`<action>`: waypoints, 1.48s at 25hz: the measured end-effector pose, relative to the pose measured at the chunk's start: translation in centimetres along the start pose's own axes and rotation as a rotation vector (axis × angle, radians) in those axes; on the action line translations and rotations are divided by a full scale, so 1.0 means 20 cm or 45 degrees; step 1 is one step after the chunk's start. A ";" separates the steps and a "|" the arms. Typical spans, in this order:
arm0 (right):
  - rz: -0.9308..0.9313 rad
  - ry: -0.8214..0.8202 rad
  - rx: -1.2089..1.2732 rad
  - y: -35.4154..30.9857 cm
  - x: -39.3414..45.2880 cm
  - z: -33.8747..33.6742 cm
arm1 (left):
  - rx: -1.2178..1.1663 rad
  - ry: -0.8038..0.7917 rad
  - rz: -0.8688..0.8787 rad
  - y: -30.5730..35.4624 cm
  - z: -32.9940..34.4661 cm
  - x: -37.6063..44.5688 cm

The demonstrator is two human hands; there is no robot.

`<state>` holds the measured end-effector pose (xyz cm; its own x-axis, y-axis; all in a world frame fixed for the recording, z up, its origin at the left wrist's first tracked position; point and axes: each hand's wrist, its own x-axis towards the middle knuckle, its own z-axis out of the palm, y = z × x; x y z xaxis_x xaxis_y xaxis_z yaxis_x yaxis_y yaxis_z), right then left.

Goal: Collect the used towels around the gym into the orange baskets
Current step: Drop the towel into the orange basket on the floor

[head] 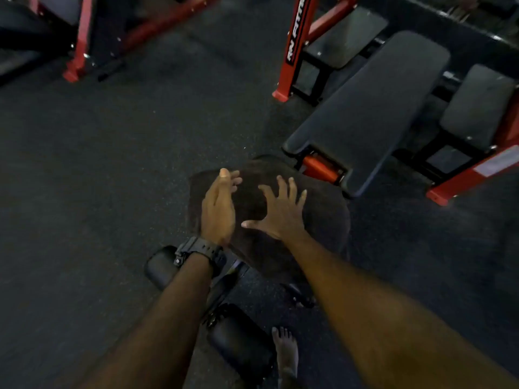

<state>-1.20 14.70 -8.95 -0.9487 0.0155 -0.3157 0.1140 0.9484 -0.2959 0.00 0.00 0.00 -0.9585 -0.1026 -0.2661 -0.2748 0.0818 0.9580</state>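
A: Starting far left, a red machine frame (81, 37) stands on the dark floor (98, 169), nothing on it worth collecting from this angle.

B: Coming right, the left hand (217, 209), with a black watch (200, 249) on the wrist. Fingers straight and pressed together, edge-on against the left side of the brown towel (323, 217).

A: And that towel is draped over a padded seat in the middle, just near of the long black bench (370, 108). Then the right hand (278, 211), fingers spread wide, hovering over or just touching the cloth. I can't tell which.

B: Neither hand is pinching anything yet. No orange basket in view either.

A: Low in the picture, two black roller pads (238, 341) and a bare foot (286, 352) right beside them.

B: That's where I'd worry. The light is dim and the towel is nearly the colour of the pad, so a grab could take only a fold and let the rest slide to the floor.

A: Or a trailing corner snags the orange bracket (321, 168) under the bench, far right of the towel.

B: And stepping back barefoot, that foot could catch the rollers.
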 end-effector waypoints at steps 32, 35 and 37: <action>-1.364 0.548 1.115 -2.14 -1.26 -2.04 | 0.252 1.205 1.029 2.01 -1.57 -1.33; -1.500 0.438 1.119 -2.49 -1.62 -1.85 | 0.264 1.398 0.998 1.86 -1.92 -1.77; -1.561 0.391 1.117 -2.68 -1.85 -1.68 | 0.268 1.478 0.969 1.74 -2.10 -2.06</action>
<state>17.87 -26.15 48.90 -0.5955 -0.4432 0.6700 -0.7296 -0.0506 -0.6820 33.12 -34.61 48.74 -0.2954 -0.7079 0.6416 0.1713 0.6214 0.7645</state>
